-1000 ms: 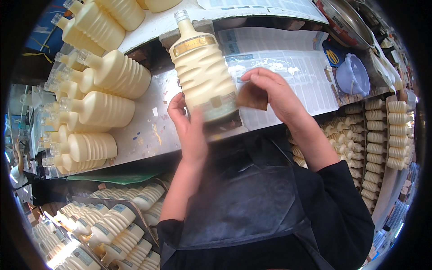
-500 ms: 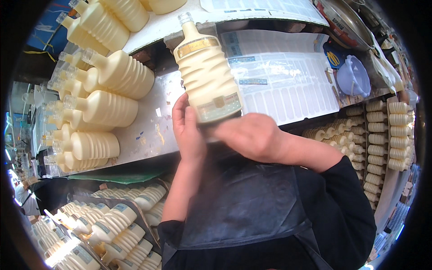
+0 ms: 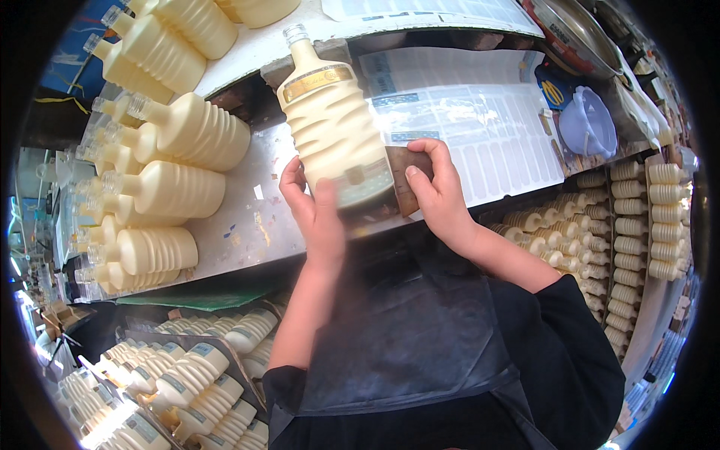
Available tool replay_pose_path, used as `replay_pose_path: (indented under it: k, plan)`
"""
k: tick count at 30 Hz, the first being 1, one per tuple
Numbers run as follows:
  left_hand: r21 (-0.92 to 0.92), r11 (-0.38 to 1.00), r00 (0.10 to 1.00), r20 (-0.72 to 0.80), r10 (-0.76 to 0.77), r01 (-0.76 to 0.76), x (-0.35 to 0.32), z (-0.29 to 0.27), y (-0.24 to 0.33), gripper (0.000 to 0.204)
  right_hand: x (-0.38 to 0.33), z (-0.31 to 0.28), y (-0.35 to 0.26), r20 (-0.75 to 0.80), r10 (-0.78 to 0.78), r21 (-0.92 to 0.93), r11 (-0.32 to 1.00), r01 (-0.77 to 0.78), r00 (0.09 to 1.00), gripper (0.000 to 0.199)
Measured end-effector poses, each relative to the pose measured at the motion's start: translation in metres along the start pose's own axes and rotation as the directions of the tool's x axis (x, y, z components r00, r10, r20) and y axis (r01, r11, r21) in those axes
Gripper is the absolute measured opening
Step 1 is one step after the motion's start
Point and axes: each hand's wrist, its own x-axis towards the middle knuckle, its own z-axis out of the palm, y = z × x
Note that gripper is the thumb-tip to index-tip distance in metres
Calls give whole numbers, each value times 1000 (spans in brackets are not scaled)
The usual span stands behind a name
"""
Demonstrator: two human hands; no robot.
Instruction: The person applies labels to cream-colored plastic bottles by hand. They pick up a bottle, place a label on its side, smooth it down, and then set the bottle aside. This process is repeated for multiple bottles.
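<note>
A cream bottle (image 3: 334, 124) with wavy ridges and a clear neck lies on the bench in front of me, its neck pointing away. It carries a gold label near its shoulder and a grey-green label (image 3: 364, 180) near its base. My left hand (image 3: 315, 214) grips the lower left edge, thumb on the front. At the bottle's lower right, my right hand (image 3: 442, 191) pinches a flat brown scraper-like piece (image 3: 403, 196), thumb on top. The piece's left edge lies against the bottle's side, beside the lower label; whether it touches is hard to see.
Several unlabelled cream bottles (image 3: 184, 191) lie stacked at the left. Transfer label sheets (image 3: 480, 142) cover the bench's right part, with a lilac bucket (image 3: 589, 124) beyond. Racks of labelled bottles (image 3: 187, 375) stand below left, and more bottles (image 3: 626, 247) fill shelves at the right.
My right hand has moved from below the bottle's base to its right side, and the brown piece now shows in it. The bottle has shifted slightly left, still in my left hand.
</note>
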Motion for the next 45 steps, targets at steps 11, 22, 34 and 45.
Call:
replay_pose_path:
  k: [11, 22, 34, 45]
  plan:
    - [136, 989, 989, 142, 39, -58, -8, -20, 1, 79, 2, -9, -34, 161, -30, 48, 999, 22, 987, 27]
    - [663, 575, 839, 153, 523, -479, -5, 6, 5, 81, -2, -2, -84, 328, -647, -306, 616, 726, 688, 37]
    - [677, 548, 816, 139, 561, -491, -5, 10, 11, 74, 3, -11, -85, 294, -652, -418, 570, 707, 699, 27]
    - [673, 557, 833, 164, 529, -487, -6, 9, 19, 84, 15, -7, -83, 204, -455, -387, 776, 498, 867, 28]
